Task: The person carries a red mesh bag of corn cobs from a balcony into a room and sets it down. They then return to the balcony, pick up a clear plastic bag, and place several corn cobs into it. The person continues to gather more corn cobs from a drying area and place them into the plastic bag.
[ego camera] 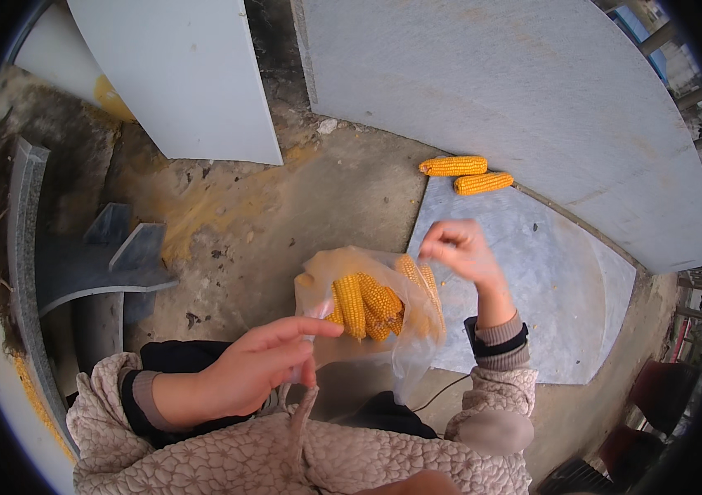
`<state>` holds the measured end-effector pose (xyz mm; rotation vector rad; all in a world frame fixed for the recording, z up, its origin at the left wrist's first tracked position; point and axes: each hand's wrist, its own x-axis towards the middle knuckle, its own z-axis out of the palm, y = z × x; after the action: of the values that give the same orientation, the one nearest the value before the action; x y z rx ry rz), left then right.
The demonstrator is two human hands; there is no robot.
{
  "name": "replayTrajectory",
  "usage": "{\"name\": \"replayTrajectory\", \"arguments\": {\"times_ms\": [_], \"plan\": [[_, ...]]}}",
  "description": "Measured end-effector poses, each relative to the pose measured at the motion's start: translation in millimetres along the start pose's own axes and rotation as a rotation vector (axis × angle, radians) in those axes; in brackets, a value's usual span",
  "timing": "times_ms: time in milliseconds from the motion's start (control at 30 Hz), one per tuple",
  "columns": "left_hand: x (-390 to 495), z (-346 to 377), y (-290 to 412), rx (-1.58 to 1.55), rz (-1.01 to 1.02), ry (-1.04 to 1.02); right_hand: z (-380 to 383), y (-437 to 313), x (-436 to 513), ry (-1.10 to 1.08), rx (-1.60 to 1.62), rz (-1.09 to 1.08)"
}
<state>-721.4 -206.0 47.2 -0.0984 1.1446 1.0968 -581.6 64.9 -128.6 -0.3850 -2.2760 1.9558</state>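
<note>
A clear plastic bag (416,352) holds several yellow corn cobs (351,303) and lies open in front of me. My left hand (252,365) is at the bag's left rim, with a bit of the plastic between its fingers; the index finger points across the opening. To the right of the bag, my right hand (462,247) is raised above a grey stone slab (549,278). Its fingers are curled and blurred, and I cannot tell whether anything small is in them. Two more corn cobs (453,165) lie side by side at the slab's far edge.
A large grey stone panel (481,93) leans along the back right. A pale panel (183,80) stands at the back left. Cut stone pieces (103,263) lie on the left of the stained concrete floor (252,229). Dark red chairs (663,396) stand at the right rim.
</note>
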Motion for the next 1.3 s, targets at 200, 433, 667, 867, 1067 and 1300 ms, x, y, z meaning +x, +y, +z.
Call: {"name": "replayTrajectory", "arguments": {"times_ms": [200, 433, 667, 867, 1067, 1300], "plan": [[-4.9, -1.0, -3.8, -0.025, 0.010, 0.017, -80.6, 131.1, 51.7, 0.525, -1.356, 0.300], [-10.7, -4.6, -6.9, -0.073, -0.018, 0.070, -85.0, 138.5, 59.1, 0.083, -1.662, 0.316], [-7.9, 3.0, -6.2, -0.028, 0.024, 0.078, -68.6, 98.2, 100.0, -0.262, -1.468, 0.435], [-1.9, 0.2, -6.0, -0.048, 0.053, 0.066, -55.3, 116.7, 68.1, 0.018, -1.258, 0.346], [-0.8, -4.2, -2.8, -0.047, 0.073, 0.053, -21.7, 89.5, -5.7, 0.387, -0.849, 0.197], [3.7, -2.5, -0.2, -0.073, 0.074, 0.036, 34.8, -38.3, -101.6, 0.177, 0.351, -0.102]]}}
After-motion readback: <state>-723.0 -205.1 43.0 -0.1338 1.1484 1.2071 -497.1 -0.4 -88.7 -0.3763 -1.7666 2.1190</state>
